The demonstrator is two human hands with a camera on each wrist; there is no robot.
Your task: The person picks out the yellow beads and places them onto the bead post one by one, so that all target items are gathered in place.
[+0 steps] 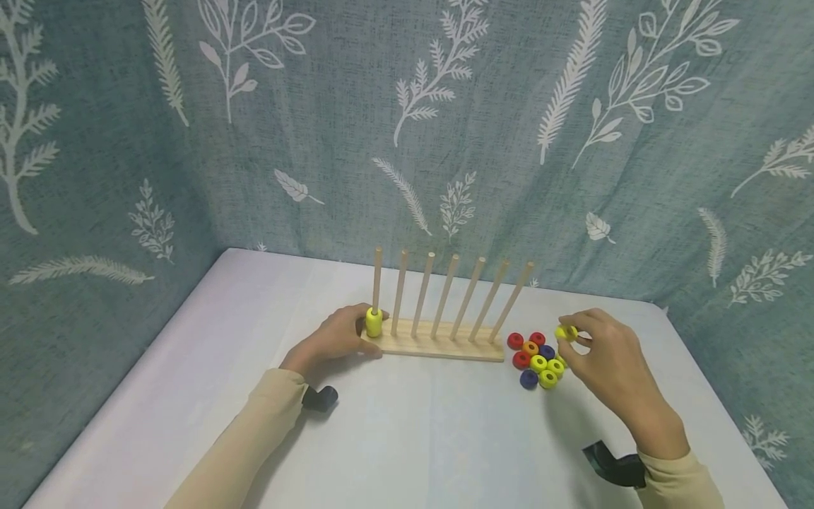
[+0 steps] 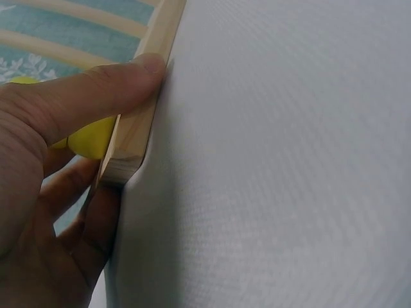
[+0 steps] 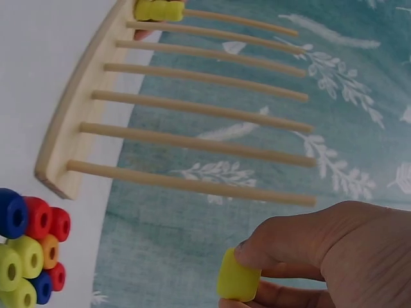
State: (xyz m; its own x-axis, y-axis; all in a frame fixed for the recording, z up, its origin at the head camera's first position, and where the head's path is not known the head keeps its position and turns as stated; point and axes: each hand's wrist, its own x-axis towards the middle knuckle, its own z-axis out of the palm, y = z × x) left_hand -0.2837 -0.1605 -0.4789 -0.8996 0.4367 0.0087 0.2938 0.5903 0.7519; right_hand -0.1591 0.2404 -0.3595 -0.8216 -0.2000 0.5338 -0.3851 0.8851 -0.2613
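Presently, toward the right edge of the worktop (image 1: 407,431), a yellow bead (image 3: 236,280) is pinched by the right hand (image 1: 607,357), with the pegged rack (image 1: 439,346) lying lengthwise leftward, its left end gripped by the left hand (image 1: 335,336).

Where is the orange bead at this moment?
In the head view, the orange bead lies between a red bead and a blue bead, just right of the wooden rack.

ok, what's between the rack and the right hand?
In the head view: the loose beads (red, orange, blue, yellow) on the table, plus the yellow bead that the right hand pinches.
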